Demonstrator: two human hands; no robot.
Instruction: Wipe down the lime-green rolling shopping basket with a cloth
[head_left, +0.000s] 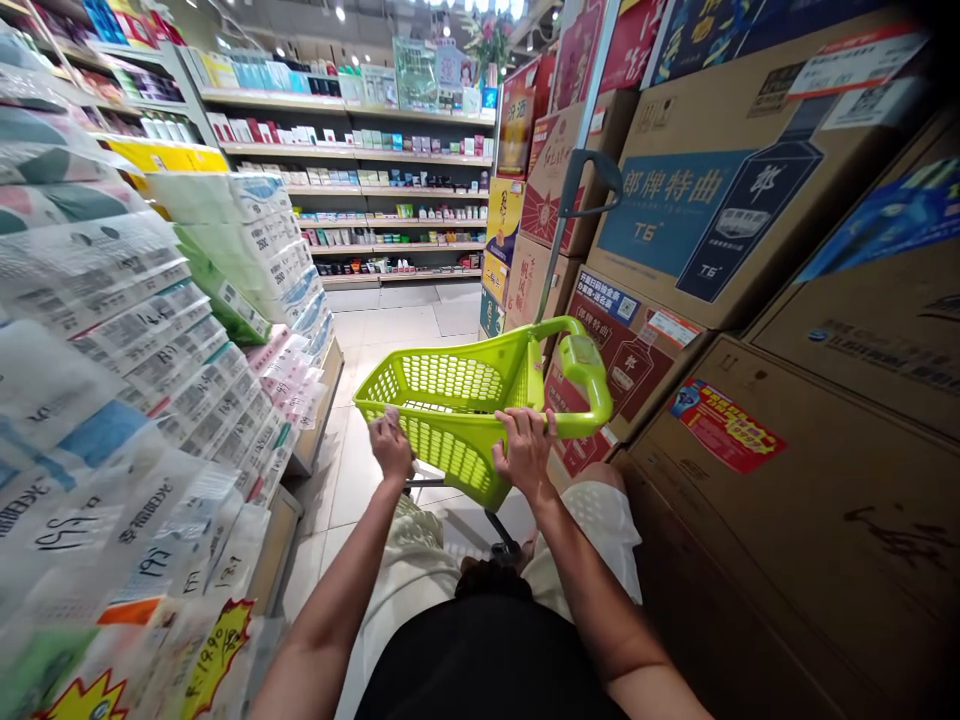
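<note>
Under right hand [527, 443], latticed plastic basket [459, 448].

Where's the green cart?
In the middle of the head view, the cart is under the right hand, between the packs on the left and the boxes on the right.

"郎牌特曲 T6" on carton [712, 200], "19.90" on yellow tag [217, 660]

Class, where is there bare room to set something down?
Bare floor tiles show between the green cart and the far shelves; a narrower strip separates cart and wrapped packs. Crowded: right side, where stacked cartons flank the handle.
</note>
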